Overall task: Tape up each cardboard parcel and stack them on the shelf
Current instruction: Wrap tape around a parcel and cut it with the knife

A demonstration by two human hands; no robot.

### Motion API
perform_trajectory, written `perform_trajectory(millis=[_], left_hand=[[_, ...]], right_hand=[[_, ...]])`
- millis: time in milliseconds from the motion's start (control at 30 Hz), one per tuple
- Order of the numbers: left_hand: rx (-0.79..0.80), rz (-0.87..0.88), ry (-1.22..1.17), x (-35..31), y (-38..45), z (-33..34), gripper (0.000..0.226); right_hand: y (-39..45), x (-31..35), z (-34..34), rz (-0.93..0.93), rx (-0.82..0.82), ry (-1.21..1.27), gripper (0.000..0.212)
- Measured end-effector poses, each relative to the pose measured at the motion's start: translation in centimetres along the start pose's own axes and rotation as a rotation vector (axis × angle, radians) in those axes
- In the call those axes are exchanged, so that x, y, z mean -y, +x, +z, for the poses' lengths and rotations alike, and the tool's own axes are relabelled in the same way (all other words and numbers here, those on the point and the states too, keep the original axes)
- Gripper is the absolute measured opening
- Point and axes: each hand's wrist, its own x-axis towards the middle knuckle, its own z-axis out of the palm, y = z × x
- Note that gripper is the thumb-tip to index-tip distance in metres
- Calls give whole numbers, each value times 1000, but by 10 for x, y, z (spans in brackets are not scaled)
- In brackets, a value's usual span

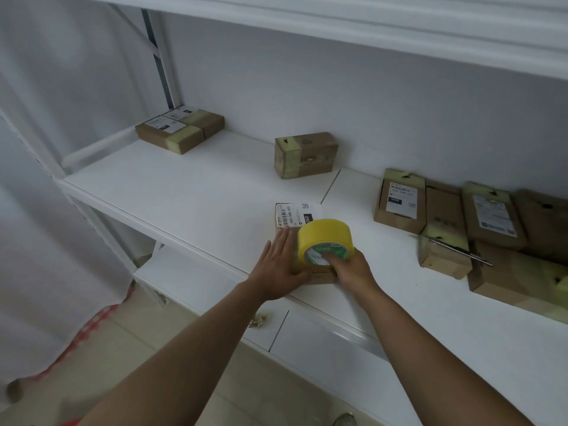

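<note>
Cardboard parcel (pixel 296 216) lies at the shelf (pixel 184 192) front edge, mid-taping. My left hand (pixel 278 265) presses flat on it; my right hand (pixel 350 269) clamps the yellow tape roll (pixel 324 239). Taped parcels (pixel 181 129) sit behind; stacking remains.

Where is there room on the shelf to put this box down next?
The shelf is bare between the two boxes in the far left corner and the single box at the back. It is also bare left of the left hand. The right side is crowded with a pile of boxes and a knife.
</note>
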Motion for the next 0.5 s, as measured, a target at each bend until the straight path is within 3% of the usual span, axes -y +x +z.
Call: perform_trajectory(millis=[133,367,500], left_hand=[[-131,-8,-110,1,2,1,93],[-95,-78,-154,10,6,1,106],[-51,-125,-95,12,12,1,119]], right_hand=[[4,2,-6,-35,31,-79,22],[15,1,-34,-86,-5,-257,29],[14,-4,-30,-11,-36,-22,15]])
